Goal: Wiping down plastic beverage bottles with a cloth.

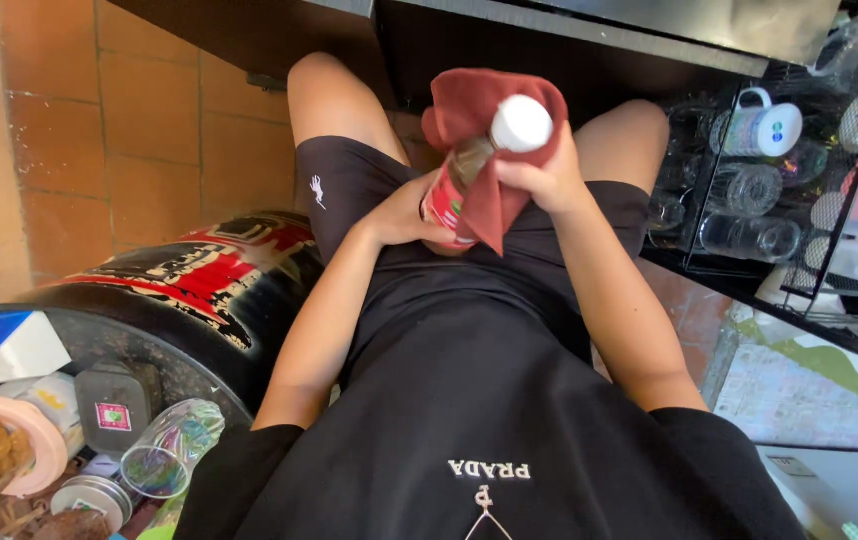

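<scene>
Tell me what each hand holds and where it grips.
Left hand grips the bottle at its lower body; right hand holds the red cloth against its neck, below the white cap.

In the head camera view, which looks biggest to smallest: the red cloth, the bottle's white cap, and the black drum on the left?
1. Black drum, clearly largest.
2. Red cloth, wrapped round the bottle.
3. White cap, smallest.
The cloth and cap sit nearer the camera, yet the order holds.

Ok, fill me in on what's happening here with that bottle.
A seated person holds a bottle with a white cap over their lap. The left hand grips its lower end, and the right hand presses a dark red cloth around the upper part near the cap. To the person's right a black wire rack holds glasses and mugs; to the left a round table carries jars and tins.
</scene>
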